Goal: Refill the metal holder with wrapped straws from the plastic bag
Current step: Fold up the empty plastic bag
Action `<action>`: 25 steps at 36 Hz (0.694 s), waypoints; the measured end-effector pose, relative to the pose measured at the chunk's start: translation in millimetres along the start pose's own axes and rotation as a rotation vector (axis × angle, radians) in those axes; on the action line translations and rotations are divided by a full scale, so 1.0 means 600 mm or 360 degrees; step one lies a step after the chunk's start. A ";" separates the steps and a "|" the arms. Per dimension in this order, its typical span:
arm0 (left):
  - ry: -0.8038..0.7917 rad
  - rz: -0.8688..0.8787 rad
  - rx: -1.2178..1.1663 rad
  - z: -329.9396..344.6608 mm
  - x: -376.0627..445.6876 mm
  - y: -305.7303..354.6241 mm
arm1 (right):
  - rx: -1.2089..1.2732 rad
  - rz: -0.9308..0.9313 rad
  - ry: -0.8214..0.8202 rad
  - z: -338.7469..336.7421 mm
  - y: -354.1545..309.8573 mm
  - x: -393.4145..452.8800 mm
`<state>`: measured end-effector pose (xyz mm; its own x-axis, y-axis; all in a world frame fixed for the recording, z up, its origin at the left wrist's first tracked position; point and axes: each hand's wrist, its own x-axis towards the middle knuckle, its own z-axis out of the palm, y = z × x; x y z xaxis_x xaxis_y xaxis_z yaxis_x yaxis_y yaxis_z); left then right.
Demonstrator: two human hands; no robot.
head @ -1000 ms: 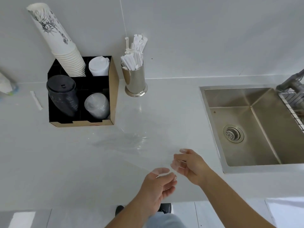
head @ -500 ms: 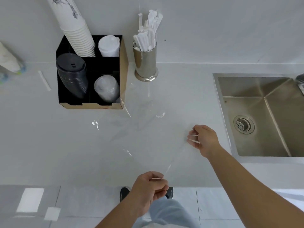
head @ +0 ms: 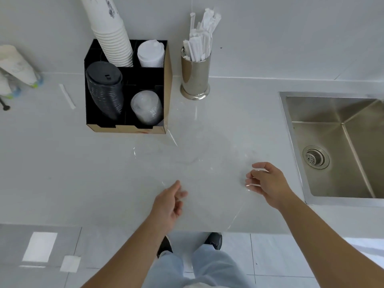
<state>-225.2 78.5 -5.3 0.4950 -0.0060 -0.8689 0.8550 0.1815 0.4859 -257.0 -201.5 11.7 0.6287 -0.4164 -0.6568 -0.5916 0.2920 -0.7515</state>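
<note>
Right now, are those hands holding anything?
Yes, the clear plastic bag: the right hand pinches its right edge, the left hand its near-left corner.

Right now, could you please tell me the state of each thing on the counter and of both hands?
metal holder: upright, filled with wrapped straws
plastic bag: clear, empty, spread flat on the counter
loose straw: lying flat, left of the organizer
cup organizer: upright, stocked with cups and lids
sink: empty, dry
left hand: pinching the bag's edge
right hand: gripping the bag's edge
</note>
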 end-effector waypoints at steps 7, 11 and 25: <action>0.0120 0.0132 0.0043 -0.047 0.013 0.018 | -0.0061 0.0002 -0.0030 -0.013 0.012 -0.004; 0.0114 0.0133 0.0172 -0.090 -0.021 -0.011 | -0.0089 0.0017 -0.0025 -0.003 0.020 -0.004; 0.0213 0.0195 -0.0214 -0.225 -0.055 -0.023 | -0.0293 0.0001 -0.0210 0.132 0.015 -0.005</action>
<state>-274.1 209.0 4.0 0.5614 0.1529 -0.8133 0.7570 0.3022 0.5794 -224.0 -129.6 2.0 0.6817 -0.2966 -0.6688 -0.6665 0.1252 -0.7349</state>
